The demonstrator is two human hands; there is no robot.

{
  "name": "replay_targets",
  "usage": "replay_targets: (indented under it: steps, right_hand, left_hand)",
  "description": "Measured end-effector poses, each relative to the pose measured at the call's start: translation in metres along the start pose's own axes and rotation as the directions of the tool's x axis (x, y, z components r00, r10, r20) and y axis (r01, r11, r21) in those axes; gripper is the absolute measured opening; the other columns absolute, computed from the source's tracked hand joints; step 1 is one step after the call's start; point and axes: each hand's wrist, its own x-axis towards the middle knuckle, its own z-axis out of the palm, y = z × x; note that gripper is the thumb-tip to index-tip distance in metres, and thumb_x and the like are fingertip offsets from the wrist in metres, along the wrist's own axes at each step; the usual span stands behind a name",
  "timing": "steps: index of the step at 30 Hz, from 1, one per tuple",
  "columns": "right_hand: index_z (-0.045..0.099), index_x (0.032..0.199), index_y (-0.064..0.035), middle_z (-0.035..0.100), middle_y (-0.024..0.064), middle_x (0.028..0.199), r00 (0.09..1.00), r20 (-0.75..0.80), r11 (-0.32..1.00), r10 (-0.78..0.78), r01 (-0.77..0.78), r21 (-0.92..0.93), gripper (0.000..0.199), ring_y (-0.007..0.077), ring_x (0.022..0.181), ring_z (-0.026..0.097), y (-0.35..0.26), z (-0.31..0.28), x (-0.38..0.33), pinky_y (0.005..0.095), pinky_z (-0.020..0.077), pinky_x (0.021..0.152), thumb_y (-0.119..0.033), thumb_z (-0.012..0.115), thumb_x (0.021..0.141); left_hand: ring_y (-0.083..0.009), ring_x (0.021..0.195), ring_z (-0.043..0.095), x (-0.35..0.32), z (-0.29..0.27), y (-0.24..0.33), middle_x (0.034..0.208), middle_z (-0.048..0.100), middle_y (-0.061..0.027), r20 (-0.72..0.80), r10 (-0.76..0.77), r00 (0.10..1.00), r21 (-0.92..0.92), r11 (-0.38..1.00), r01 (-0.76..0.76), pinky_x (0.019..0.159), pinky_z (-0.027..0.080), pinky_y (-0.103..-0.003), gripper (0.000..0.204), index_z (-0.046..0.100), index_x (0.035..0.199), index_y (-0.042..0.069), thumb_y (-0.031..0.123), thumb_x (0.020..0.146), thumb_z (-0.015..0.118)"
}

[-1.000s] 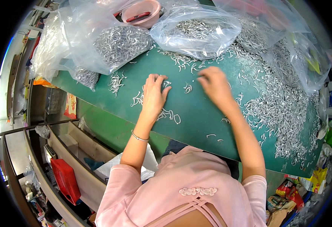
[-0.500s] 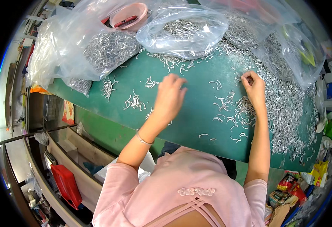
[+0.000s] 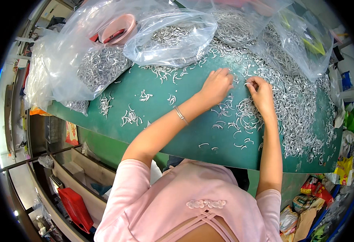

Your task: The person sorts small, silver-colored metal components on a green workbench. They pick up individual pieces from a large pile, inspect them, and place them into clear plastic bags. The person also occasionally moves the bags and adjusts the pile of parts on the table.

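My right hand [image 3: 261, 97] pinches a small curved silver metal piece [image 3: 248, 83] between thumb and fingertips, at the left edge of a wide spread of loose metal pieces [image 3: 298, 109]. Just to its left is my left hand [image 3: 217, 86], its fingers bent together over a few pieces on the green tabletop [image 3: 193, 137]. What the left fingers hold, if anything, is hidden. Farther left lie small separate groups: one pile [image 3: 131, 117], another pile [image 3: 105, 105], a small cluster [image 3: 145, 96] and a smaller cluster [image 3: 171, 99].
Along the far side stand clear plastic bags of metal pieces: a left bag [image 3: 100, 68], an open middle bag [image 3: 173, 36] and a right bag [image 3: 282, 48]. A pink bowl [image 3: 120, 28] holds a red-handled tool. A red basket [image 3: 75, 207] sits on the shelving at lower left.
My left hand has moved right, away from the small clusters and close to my right hand. My right hand stays by the large spread. The whole view has shifted slightly.
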Motion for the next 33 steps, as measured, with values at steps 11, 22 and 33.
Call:
replay_targets:
  steps: [11,22,33]
  right_hand:
    - [0.063,0.086,-0.001,0.062,0.0142,0.088,0.964,0.019,0.896,-0.264,0.252,-0.366,0.012,0.033,0.089,0.06,-0.01,0.018,0.001,0.0437,0.0468,0.077,-0.003,0.069,0.077]
    - [0.061,0.087,0.0012,0.064,0.0169,0.084,0.998,-0.055,0.995,0.022,-0.027,-0.096,0.009,0.0342,0.078,0.062,-0.004,0.012,-0.006,0.0419,0.048,0.072,0.0,0.066,0.08]
    - [0.059,0.078,0.0033,0.062,0.02,0.081,0.993,-0.06,0.933,-0.102,0.074,-0.353,0.009,0.0374,0.076,0.061,-0.009,0.022,-0.012,0.0462,0.0486,0.072,-0.005,0.063,0.08]
  left_hand:
    - [-0.0248,0.068,0.066,-0.022,-0.039,0.003,0.08,0.068,-0.0172,-0.104,-0.26,0.96,-0.318,0.923,0.216,0.064,0.052,-0.033,0.018,0.065,0.1,-0.003,0.0,0.083,0.069]
    - [-0.0132,0.072,0.065,-0.058,-0.073,0.003,0.083,0.071,-0.0113,0.13,-0.494,0.86,-0.535,0.695,0.48,0.067,0.053,-0.027,0.015,0.068,0.1,-0.005,0.0,0.087,0.064]
    - [-0.0146,0.071,0.064,-0.101,-0.122,-0.014,0.084,0.07,-0.0125,0.036,-0.529,0.848,-0.291,0.806,0.516,0.069,0.052,-0.029,0.014,0.068,0.098,-0.003,-0.001,0.085,0.064]
